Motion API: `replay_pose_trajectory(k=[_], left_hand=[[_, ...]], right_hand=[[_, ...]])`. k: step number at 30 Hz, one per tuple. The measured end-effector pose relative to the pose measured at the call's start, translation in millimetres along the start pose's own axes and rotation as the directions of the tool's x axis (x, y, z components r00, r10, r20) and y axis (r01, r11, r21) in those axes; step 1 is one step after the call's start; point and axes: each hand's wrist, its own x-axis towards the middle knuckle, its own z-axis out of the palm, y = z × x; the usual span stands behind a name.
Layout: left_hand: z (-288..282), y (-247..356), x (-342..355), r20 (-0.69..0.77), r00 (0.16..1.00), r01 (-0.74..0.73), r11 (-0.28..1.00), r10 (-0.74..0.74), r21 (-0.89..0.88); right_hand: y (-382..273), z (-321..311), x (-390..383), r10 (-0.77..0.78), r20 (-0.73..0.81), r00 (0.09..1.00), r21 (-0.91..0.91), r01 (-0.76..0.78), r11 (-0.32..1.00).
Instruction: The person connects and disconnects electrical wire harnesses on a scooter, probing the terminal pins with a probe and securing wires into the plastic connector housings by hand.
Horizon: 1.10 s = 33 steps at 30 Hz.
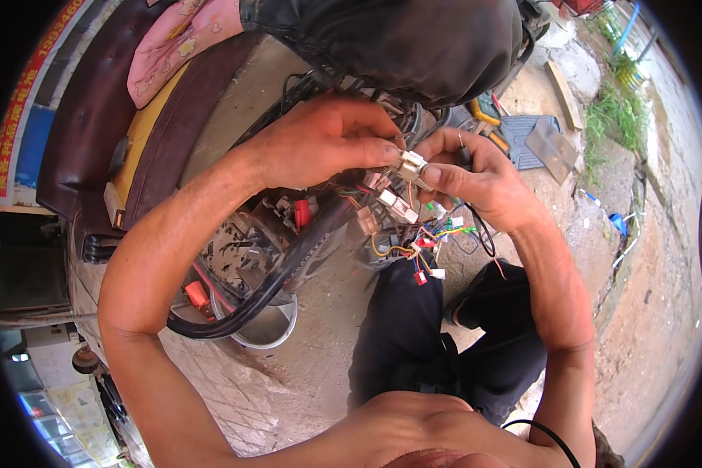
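Note:
Between my two hands is a white plastic wire connector (411,165), pinched from both sides. My left hand (327,140) grips its left end with thumb and fingers. From the right, my right hand (472,175) holds the same connector, thumb on top; a thin dark-tipped piece sticks up by its fingers. Just below hangs another white connector (398,206), with a pinkish connector (366,221) beside it. Lower down, a bundle of coloured wires (425,246) ends in small red, white and green plugs. The wires' far ends are hidden behind my hands.
A black seat (413,47) rises beyond my hands. A dark curved tube (288,265) runs over a metal bucket (277,324). Yellow-handled pliers (485,111) lie near a grey mat (522,140). A maroon sofa (160,168) stands at left.

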Motion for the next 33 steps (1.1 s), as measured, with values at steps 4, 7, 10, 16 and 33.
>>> replay_pose_trajectory(k=[4, 7, 10, 16, 33], left_hand=[[10.4, -1.5, -0.4, -0.051, 0.998, -0.039, 0.999, 0.038, -0.025], [18.5, 12.9, -3.9, -0.189, 0.973, -0.073, 0.952, 0.133, 0.297], [18.4, 13.6, -4.8, -0.213, 0.973, -0.04, 0.971, 0.092, 0.236], [19.5, 14.5, -4.3, -0.24, 0.968, -0.017, 0.97, 0.077, 0.243], [37.8, 23.4, -11.2, -0.355, 0.916, 0.016, 0.867, 0.188, 0.498]], right_hand=[[-2.1, 5.3, -3.5, 0.016, -0.056, 0.998, -0.019, -0.017, 1.0], [-3.7, 18.7, -9.1, -0.078, -0.202, 0.976, -0.253, 0.025, 0.967], [-9.7, 25.9, -14.5, -0.157, -0.266, 0.951, -0.44, 0.025, 0.898], [-9.1, 33.9, -13.3, -0.273, -0.302, 0.913, -0.657, 0.008, 0.753], [-6.2, 43.8, -9.8, -0.513, -0.134, 0.848, -0.819, 0.197, 0.539]])
